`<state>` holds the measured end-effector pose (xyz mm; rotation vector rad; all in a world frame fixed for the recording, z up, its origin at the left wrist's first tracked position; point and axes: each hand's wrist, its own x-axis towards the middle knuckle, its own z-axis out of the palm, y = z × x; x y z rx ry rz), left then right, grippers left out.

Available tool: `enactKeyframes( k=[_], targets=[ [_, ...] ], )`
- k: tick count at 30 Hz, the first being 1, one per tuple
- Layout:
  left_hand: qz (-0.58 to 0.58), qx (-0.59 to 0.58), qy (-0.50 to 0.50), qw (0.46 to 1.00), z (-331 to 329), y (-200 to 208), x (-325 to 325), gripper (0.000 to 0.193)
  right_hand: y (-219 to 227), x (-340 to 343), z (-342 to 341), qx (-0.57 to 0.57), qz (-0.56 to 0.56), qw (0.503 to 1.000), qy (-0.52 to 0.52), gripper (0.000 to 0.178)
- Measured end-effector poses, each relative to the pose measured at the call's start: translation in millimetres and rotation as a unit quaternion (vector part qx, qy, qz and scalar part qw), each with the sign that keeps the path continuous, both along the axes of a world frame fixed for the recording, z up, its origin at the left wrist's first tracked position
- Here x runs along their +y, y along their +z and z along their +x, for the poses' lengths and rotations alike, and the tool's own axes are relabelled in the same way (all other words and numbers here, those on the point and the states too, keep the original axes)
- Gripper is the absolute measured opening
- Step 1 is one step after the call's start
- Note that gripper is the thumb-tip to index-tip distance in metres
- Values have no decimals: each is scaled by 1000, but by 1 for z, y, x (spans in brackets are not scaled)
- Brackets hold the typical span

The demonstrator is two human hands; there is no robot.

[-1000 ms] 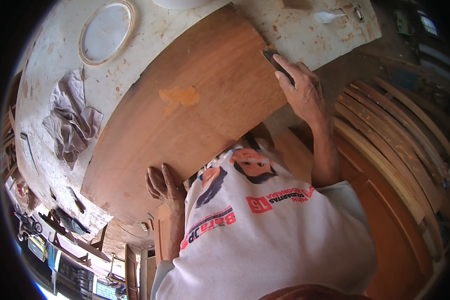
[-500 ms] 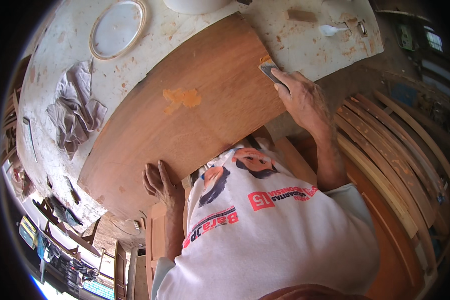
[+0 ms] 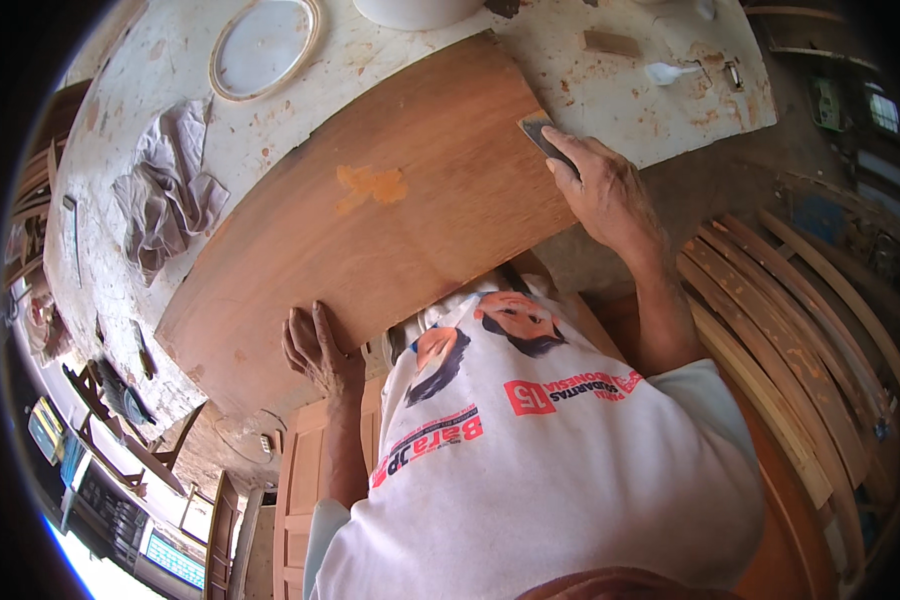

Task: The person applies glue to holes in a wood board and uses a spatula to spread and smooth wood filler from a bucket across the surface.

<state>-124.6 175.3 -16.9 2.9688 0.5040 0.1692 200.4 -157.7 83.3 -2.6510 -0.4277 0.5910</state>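
Note:
A brown wooden panel (image 3: 300, 240) with a curved far edge lies on the white table in front of me. An orange-tan patch of filler (image 3: 372, 186) is spread on its upper middle. My right hand (image 3: 610, 190) grips a putty knife (image 3: 547, 136), whose flat blade rests at the panel's right end. My left hand (image 3: 318, 345) lies on the near edge of the panel at lower left, its fingers stretched out and holding nothing.
On the stained white table (image 3: 270, 140) lie a round lid (image 3: 266, 48), a crumpled cloth (image 3: 175, 190), a small wood block (image 3: 611, 43) and a white tube-like piece (image 3: 668, 73). A white tub (image 3: 420, 10) stands at the far edge. Curved wooden strips (image 3: 770, 340) are stacked at my right.
The putty knife has turned slightly at the panel's right end, and the orange filler seen on its blade tip no longer shows. My left hand stays on the panel; the view has shifted slightly.

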Motion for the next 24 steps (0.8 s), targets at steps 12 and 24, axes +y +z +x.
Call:
enactKeyframes(
  k=[12,24],
  targets=[
    [25,-38,30,999,6,-9,-7,82,8,0,9,14,24,999,34,43],
    [11,-54,43,998,0,-6,-5,84,-13,40,-32,83,141,982,99,43]
  ],
)
